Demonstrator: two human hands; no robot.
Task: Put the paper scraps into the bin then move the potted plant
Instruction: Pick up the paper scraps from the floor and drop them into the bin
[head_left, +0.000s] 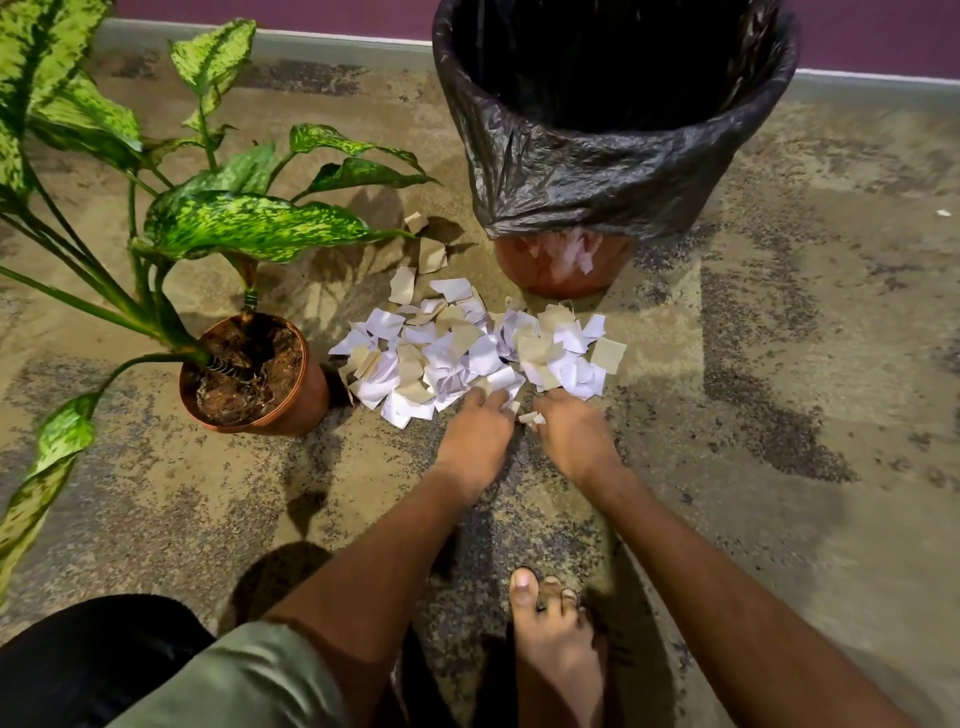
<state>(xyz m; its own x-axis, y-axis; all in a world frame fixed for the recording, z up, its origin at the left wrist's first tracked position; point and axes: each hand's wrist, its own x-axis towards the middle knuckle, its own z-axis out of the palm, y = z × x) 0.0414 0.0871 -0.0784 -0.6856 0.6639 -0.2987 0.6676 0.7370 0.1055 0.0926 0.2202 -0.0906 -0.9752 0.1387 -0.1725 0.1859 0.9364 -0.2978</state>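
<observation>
A pile of white and tan paper scraps (478, 348) lies on the floor between the potted plant and the bin. My left hand (475, 439) reaches into the near edge of the pile, its fingers curled down onto scraps. Beside it, my right hand (569, 434) pinches a few small scraps at the pile's near edge. The bin (613, 156), brown with a black plastic liner, stands just beyond the pile; some scraps show through its lower wall. The potted plant (254, 374) sits in a brown pot left of the pile, with large speckled green leaves spreading left.
My bare foot (553, 639) rests on the mottled floor near the bottom, and my bent knee (156, 670) is at the lower left. A purple wall (857, 31) with a pale skirting runs behind the bin. Bare floor extends to the right.
</observation>
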